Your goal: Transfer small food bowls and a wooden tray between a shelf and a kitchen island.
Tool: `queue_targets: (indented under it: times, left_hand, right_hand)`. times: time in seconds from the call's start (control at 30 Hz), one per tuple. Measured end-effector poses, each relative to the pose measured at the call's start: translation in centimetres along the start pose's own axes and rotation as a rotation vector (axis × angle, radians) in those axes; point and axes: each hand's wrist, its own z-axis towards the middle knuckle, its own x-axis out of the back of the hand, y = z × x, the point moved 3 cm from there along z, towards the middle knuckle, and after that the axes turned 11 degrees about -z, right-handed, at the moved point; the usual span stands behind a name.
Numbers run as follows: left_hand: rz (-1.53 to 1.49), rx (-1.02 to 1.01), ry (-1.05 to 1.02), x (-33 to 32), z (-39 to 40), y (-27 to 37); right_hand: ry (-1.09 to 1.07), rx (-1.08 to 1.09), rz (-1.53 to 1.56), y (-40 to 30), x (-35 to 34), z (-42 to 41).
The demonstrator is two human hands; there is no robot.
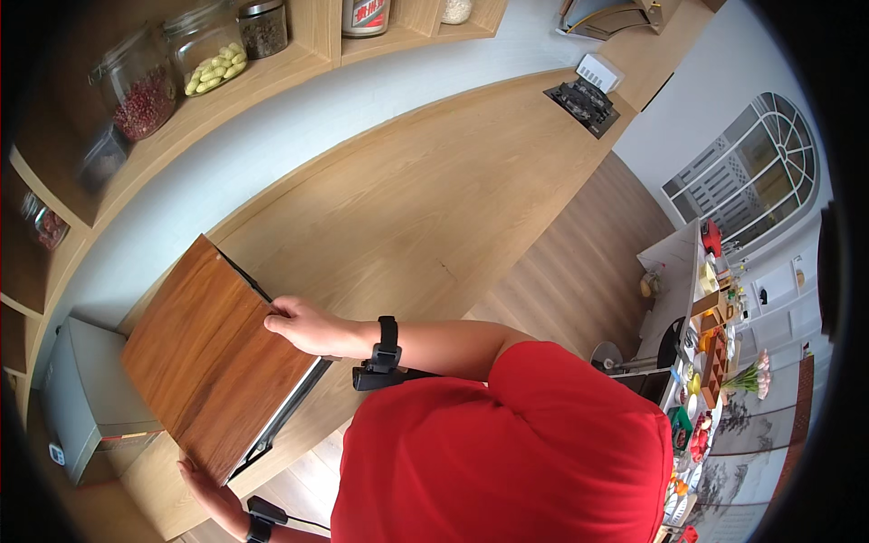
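A reddish-brown wood-grain panel (217, 353) with a pale metal edge and black fittings under its near side is held over the left part of the wooden counter (380, 224). My right hand (299, 326) grips its right edge, with the thumb on the top face and the fingers hidden below. At the lower corner, my left hand (210, 489) holds the panel's edge from outside; part of its grip is hidden. Each wrist has a black strap with a small device.
A grey box (102, 394) stands left of the panel. Above, a wooden shelf (224, 102) bears glass jars, including one of peanuts (216, 68). A black gas hob (582, 102) lies at the counter's far end. Across the floor stands a crowded table (699, 380).
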Motion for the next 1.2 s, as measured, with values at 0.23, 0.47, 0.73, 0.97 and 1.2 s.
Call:
queue_targets:
  times: [0.23,0.47,0.73,0.97,1.2]
  left_hand:
    - [0.450,-0.020,0.181,-3.3,3.0,0.7]
    - [0.640,-0.094,0.137,-7.6,2.2,-1.3]
    - [0.591,-0.136,-0.079,-15.8,-2.0,-4.2]
    - [0.570,-0.176,-0.106,-25.3,-7.6,-8.3]
    - [0.531,-0.156,-0.345,-36.2,-14.7,-13.3]
  right_hand:
    - [0.057,-0.017,-0.160,-0.4,1.8,-1.8]
    - [0.295,0.037,-0.109,1.1,5.3,-4.5]
    - [0.366,0.013,-0.148,2.2,12.2,-10.2]
    - [0.449,0.024,-0.124,4.3,20.9,-18.9]
    - [0.682,0.138,0.002,9.1,30.0,-27.6]
